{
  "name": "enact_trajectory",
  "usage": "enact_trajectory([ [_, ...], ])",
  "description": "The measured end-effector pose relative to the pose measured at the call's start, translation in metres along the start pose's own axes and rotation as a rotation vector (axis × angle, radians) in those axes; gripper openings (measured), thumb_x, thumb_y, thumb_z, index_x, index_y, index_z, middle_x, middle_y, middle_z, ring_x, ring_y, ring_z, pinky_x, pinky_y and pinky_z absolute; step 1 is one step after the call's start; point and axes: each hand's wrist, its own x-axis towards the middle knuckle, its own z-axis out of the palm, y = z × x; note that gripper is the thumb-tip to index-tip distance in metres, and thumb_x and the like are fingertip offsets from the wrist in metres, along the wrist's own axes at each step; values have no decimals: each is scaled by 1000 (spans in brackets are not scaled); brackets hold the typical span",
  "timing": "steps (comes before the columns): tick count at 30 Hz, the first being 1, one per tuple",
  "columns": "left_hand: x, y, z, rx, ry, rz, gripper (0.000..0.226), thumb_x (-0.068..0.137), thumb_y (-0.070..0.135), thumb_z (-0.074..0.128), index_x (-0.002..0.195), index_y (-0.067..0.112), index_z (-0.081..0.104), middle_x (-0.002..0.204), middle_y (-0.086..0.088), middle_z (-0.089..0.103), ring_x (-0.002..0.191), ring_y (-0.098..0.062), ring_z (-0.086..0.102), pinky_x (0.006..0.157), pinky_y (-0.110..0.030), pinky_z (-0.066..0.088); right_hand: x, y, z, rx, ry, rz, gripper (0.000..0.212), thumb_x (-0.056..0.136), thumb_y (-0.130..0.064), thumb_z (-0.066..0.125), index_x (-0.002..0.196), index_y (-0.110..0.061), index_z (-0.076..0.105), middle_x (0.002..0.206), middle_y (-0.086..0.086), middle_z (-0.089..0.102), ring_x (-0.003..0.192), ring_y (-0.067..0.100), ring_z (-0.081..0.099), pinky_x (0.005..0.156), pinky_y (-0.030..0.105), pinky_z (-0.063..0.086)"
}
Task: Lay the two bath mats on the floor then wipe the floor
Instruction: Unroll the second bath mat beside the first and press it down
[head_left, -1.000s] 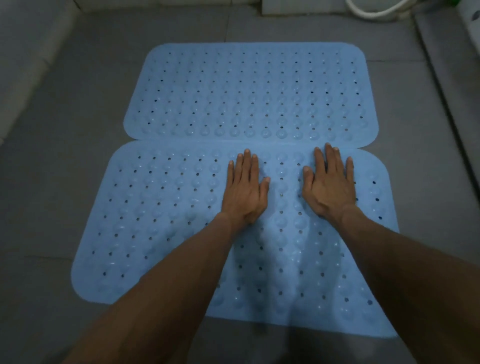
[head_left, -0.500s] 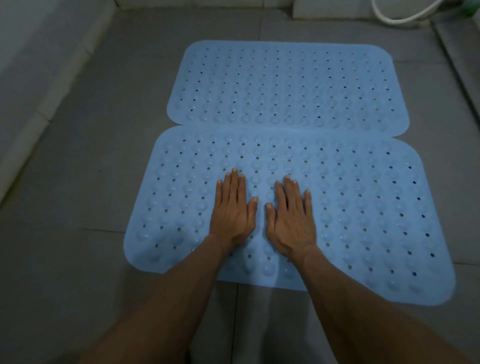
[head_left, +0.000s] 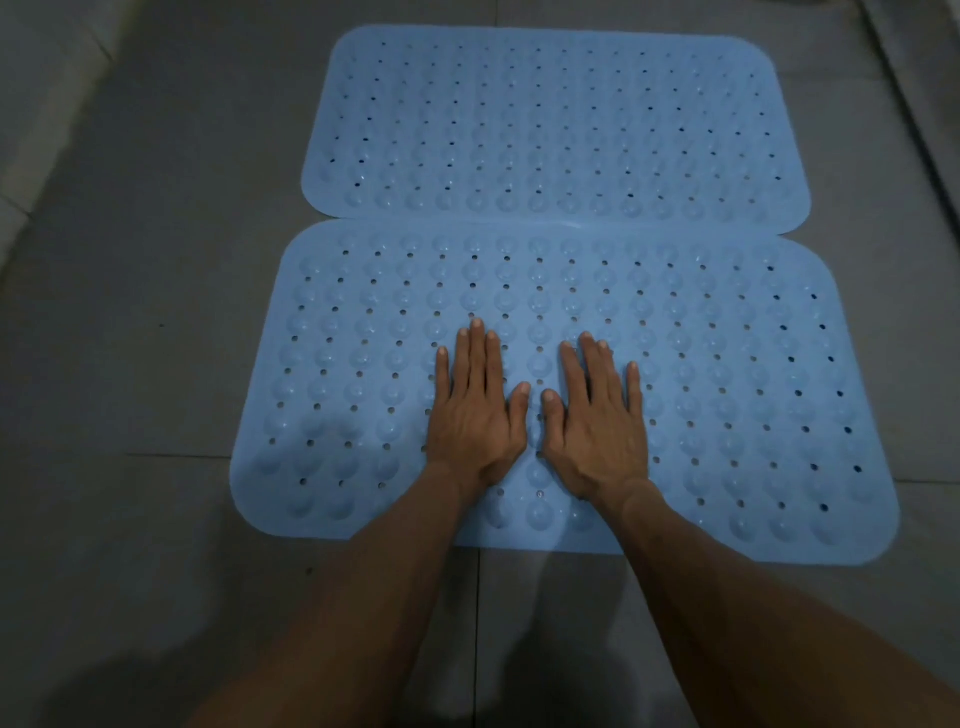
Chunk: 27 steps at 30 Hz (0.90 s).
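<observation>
Bath mats: two, both blue, flat on grey floor (head_left: 130, 312). Far mat (head_left: 556, 124) upper centre, near mat (head_left: 727, 395) mid-frame, long edges touching. Left hand (head_left: 475, 415) and right hand (head_left: 597, 426), two total, open palms-down on near mat, gripping nothing. Hands slid from mat's far edge toward its near edge over last second, so probably smoothing; laying looks done, wiping next.

You are looking at two light-blue bath mats, the near mat (head_left: 727, 374) and the far mat (head_left: 550, 119), both seeming to be soft rubbery plastic, studded with faintly glossy bumps and small holes. The floor (head_left: 130, 312) is showing matt grey tiles.
</observation>
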Motion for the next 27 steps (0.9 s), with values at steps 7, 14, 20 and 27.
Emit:
enact_trajectory([
  [7, 2, 3, -3, 27, -39, -17, 66, 100, 40, 18, 153, 1, 9, 161, -17, 2, 150, -30, -1, 120, -51, 10, 2, 1, 2, 10, -13, -4, 72, 98, -53, 2, 158, -15, 0, 166, 4, -7, 152, 16, -11, 123, 47, -4],
  [14, 3, 4, -5, 57, -79, -19, 67, 100, 40, 15, 153, 0, 5, 161, -18, -3, 150, -31, -5, 120, -52, 6, 3, 1, 3, 14, -7, 3, 68, 101, -49, 16, 159, -16, 2, 166, 4, -4, 152, 15, -10, 124, 48, 0],
  [20, 4, 5, -8, 49, -86, -34, 67, 100, 41, 17, 153, 2, 7, 162, -16, 0, 150, -29, -3, 120, -52, 9, 3, 0, 2, 1, -15, 9, 68, 101, -51, 14, 159, -18, 1, 166, 3, -5, 152, 15, -10, 124, 47, 0],
  [27, 4, 5, -13, 27, -147, -37, 69, 98, 43, 7, 153, 2, 3, 161, -16, -5, 149, -28, -7, 121, -51, 4, 2, 1, -4, 70, -31, -23, 72, 96, -55, 3, 158, -19, 0, 166, 1, -7, 152, 14, -12, 123, 44, -9],
])
